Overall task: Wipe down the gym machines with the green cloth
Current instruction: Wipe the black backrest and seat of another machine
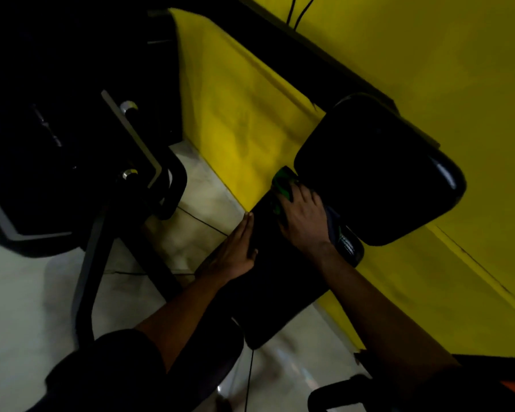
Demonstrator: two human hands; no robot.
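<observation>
A long black padded bench pad (283, 281) runs from the lower middle up toward a second black pad (381, 171) by the wall. The green cloth (282, 185) lies on the far end of the long pad. My right hand (305, 217) presses flat on the cloth with fingers spread, covering most of it. My left hand (235, 248) rests with straight fingers against the left side edge of the long pad.
A yellow wall (428, 69) stands close behind the pads. A black machine frame (95, 254) with a grey bracket (131, 135) and bolts stands at the left on the pale tiled floor (18, 292). Thin cables cross the floor.
</observation>
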